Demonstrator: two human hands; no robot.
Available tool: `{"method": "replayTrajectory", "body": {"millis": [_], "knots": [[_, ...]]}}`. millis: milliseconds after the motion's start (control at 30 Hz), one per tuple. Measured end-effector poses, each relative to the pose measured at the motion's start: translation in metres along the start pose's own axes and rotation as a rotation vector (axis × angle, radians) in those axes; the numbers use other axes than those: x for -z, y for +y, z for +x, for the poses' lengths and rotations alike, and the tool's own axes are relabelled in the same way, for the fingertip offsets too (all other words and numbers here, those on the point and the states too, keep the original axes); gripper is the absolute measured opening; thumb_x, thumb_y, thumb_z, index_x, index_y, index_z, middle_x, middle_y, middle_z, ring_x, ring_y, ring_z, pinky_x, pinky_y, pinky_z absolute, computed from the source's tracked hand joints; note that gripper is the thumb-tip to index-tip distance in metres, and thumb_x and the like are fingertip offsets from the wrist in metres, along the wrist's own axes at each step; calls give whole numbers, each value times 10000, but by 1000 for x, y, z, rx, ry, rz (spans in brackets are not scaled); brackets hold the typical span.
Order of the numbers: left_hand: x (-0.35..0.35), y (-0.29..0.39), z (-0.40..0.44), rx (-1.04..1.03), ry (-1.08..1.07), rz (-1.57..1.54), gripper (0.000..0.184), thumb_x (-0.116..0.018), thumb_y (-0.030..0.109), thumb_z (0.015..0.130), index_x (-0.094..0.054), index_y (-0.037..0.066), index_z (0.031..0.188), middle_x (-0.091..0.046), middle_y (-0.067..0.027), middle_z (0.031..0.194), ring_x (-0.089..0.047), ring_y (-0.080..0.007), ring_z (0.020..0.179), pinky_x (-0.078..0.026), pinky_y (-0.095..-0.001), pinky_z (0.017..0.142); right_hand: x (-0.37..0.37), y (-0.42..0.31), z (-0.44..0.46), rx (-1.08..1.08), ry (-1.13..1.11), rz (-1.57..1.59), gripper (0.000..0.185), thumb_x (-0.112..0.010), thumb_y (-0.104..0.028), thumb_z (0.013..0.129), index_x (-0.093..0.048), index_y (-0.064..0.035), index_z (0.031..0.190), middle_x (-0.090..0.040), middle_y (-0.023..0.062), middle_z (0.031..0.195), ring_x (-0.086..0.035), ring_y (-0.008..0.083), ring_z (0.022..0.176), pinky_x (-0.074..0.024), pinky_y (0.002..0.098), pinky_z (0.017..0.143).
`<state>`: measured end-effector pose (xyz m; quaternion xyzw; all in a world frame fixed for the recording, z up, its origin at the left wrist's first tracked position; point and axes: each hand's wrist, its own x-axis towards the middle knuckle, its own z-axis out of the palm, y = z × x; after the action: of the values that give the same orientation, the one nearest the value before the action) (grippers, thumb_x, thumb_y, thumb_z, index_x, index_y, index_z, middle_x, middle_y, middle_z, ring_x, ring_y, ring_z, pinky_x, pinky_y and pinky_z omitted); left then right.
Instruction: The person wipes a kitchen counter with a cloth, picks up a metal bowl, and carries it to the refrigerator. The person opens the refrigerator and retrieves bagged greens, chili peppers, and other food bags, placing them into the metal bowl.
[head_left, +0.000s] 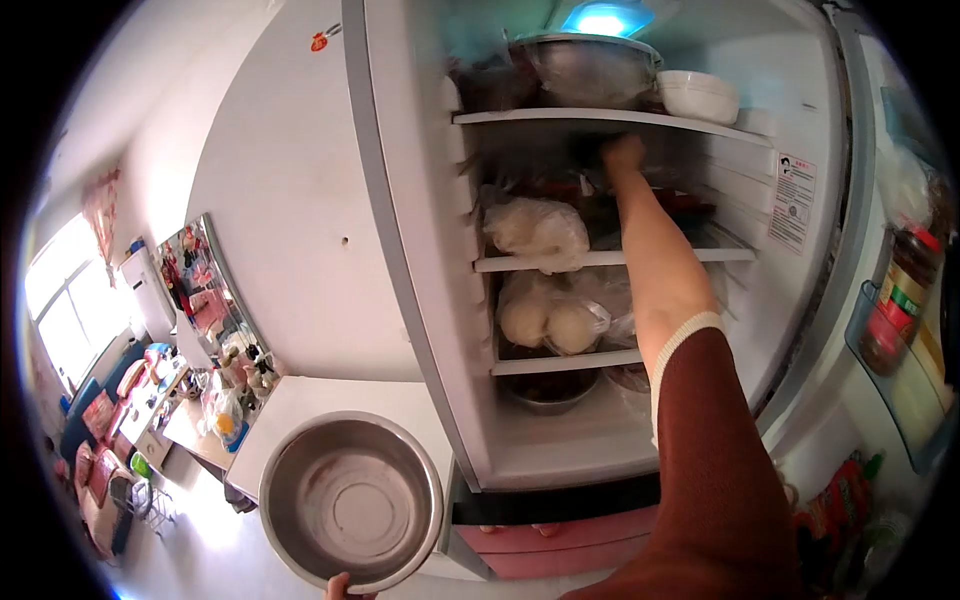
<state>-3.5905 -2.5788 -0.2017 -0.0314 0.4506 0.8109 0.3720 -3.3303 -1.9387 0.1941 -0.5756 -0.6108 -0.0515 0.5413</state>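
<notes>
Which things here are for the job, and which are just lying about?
For the job, it seems:
round silver metal basin, held by the left hand
open white refrigerator, where the right hand reaches

Just lying about:
round white bowl
clear plastic bag of pale round lumps
red-capped jar

I can make out no words: the white rectangular printed sticker (792, 202) on the white inner refrigerator wall (800, 130) and the multicoloured label (905, 290) on the brown, red-capped jar (914, 254) farther right are illegible.
</notes>
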Motion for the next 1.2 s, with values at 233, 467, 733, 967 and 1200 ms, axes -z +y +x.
{"method": "replayTrajectory", "body": {"millis": [233, 467, 733, 967, 1200], "knots": [[-2, 6, 4, 18, 25, 9, 261, -558, 127, 814, -558, -7, 1039, -605, -118, 1009, -576, -235, 923, -509, -355, 753, 29, 22, -1, -283, 372, 673, 165, -566, -102, 754, -674, 10, 813, -653, 189, 888, -630, 354, 838, -500, 399, 741], [-8, 5, 13, 18, -7, -12, 291, -569, 118, 802, -549, -8, 1063, -598, -117, 1036, -569, -230, 943, -498, -355, 771, 57, 11, -17, -485, 58, 1289, 261, -486, -49, 769, -543, 78, 990, -568, 165, 974, -549, 322, 915, -459, 470, 788], [-3, -1, 23, 72, -62, -39, 291, -584, 117, 795, -556, 14, 1065, -602, -94, 1027, -562, -223, 936, -485, -353, 790, 118, 29, -81, -585, 28, 1779, 327, -406, 2, 769, -455, 87, 1081, -463, 184, 1127, -533, 328, 971, -473, 511, 801], [20, -1, 59, 125, -184, -5, 243, -574, 69, 791, -573, 8, 1026, -621, -99, 979, -587, -221, 888, -512, -357, 742, 165, 34, -125, -433, 40, 1971, 362, -318, -72, 813, -453, 34, 1132, -469, 187, 1186, -503, 353, 1067, -446, 532, 881], [43, -7, 94, 223, -261, 1, 280, -586, 98, 788, -561, 4, 1050, -613, -108, 1019, -574, -242, 943, -500, -400, 793, 228, 13, -164, -134, 34, 2077, 377, -288, -219, 932, -425, -29, 1228, -453, 127, 1251, -476, 276, 1131, -447, 440, 910]]}}
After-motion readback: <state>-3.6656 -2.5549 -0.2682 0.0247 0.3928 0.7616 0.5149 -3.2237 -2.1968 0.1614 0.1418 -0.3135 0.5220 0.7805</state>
